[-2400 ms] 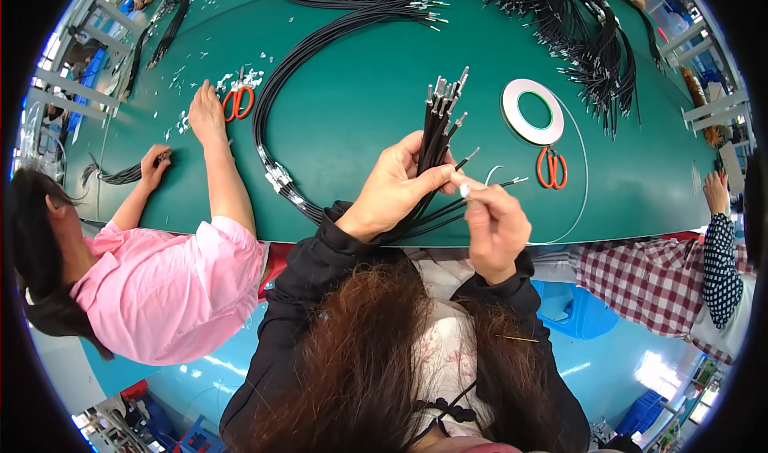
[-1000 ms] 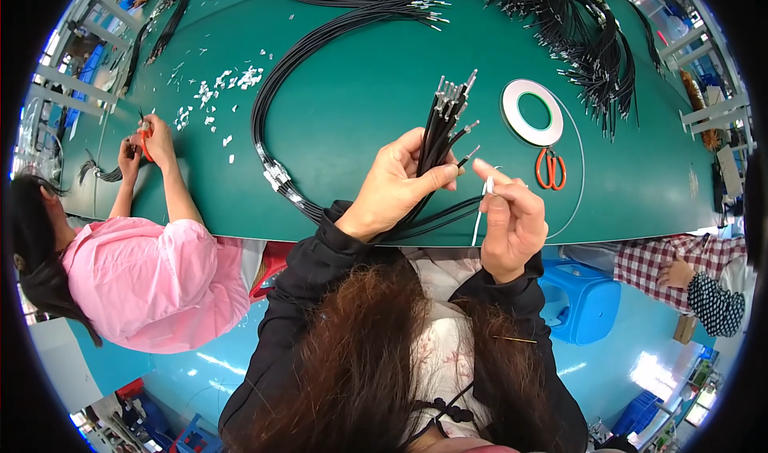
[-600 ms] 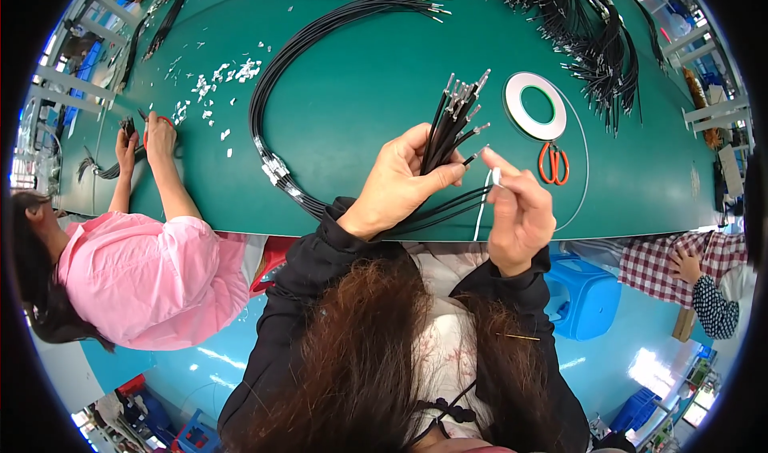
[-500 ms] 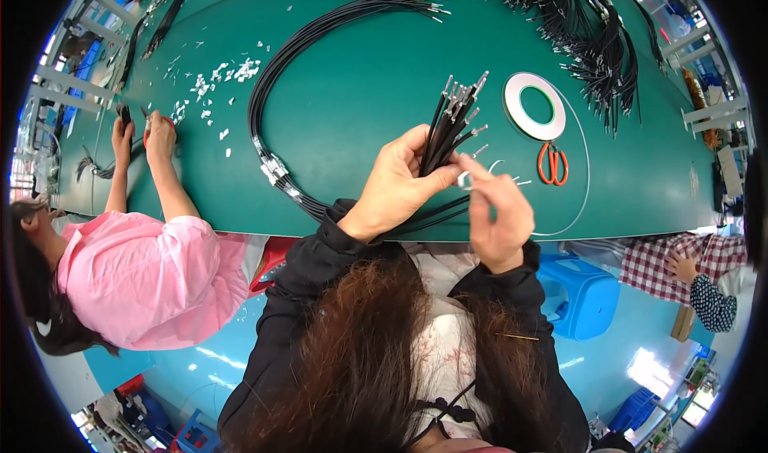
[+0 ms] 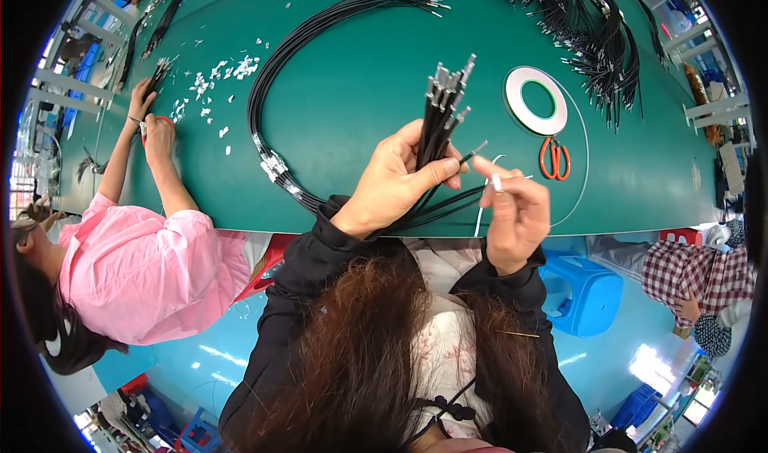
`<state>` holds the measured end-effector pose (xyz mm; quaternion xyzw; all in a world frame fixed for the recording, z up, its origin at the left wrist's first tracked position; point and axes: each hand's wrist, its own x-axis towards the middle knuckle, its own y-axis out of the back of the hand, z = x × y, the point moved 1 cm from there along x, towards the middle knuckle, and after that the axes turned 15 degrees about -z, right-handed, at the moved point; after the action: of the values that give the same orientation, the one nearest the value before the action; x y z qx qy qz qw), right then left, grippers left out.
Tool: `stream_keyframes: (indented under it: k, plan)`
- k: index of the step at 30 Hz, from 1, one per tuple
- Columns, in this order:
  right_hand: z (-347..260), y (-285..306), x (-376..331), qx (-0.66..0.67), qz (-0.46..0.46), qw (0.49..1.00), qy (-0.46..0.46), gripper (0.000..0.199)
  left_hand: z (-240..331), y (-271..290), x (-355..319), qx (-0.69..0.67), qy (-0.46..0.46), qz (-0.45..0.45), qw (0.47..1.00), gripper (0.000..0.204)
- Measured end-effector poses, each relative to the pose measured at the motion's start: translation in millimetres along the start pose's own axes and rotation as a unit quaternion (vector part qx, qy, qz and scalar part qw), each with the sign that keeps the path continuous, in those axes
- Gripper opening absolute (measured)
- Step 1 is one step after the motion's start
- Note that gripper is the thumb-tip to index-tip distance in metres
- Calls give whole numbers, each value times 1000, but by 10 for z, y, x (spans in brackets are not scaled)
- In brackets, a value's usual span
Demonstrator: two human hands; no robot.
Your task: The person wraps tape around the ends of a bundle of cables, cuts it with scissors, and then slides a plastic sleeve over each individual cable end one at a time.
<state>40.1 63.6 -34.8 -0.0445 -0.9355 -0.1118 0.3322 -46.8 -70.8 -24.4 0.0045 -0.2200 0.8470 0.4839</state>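
A bundle of black cables (image 5: 434, 127) with silver metal ends stands nearly upright in my left hand (image 5: 398, 177), whose fingers are wrapped round it. One cable end (image 5: 474, 152) sticks out to the right, apart from the others, by my left thumb. My right hand (image 5: 516, 217) is just right of the bundle. Between its thumb and fingers it pinches a small white piece of tape (image 5: 497, 183). A thin white strip (image 5: 481, 213) hangs beside those fingers, down toward the table edge; whether it joins the piece is unclear.
A roll of white tape (image 5: 535, 103) and orange-handled scissors (image 5: 554, 159) lie on the green table (image 5: 352, 93). Further cable bundles (image 5: 588, 37) lie at the back. White scraps (image 5: 216, 77) are scattered left. A co-worker in pink (image 5: 148, 273) holds scissors and cables. A blue stool (image 5: 580, 293) stands right.
My right hand has moved slightly right and down, away from the bundle. The cables in my left hand are tilted a little more upright. The co-worker's hands have come together at the cables.
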Motion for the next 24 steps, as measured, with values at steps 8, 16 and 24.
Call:
stream_keyframes:
  k: [8,16,24]
  plan:
    - [72,46,-15,-130,-58,989,28,8,14,33,34,-24,-18,-3,1000,14]
    - [-79,85,171,154,103,977,-101,8,102,-44,36,-27,7,5,1000,12]
    - [-101,22,101,126,68,978,-150,7,65,-41,48,-34,14,4,999,28]
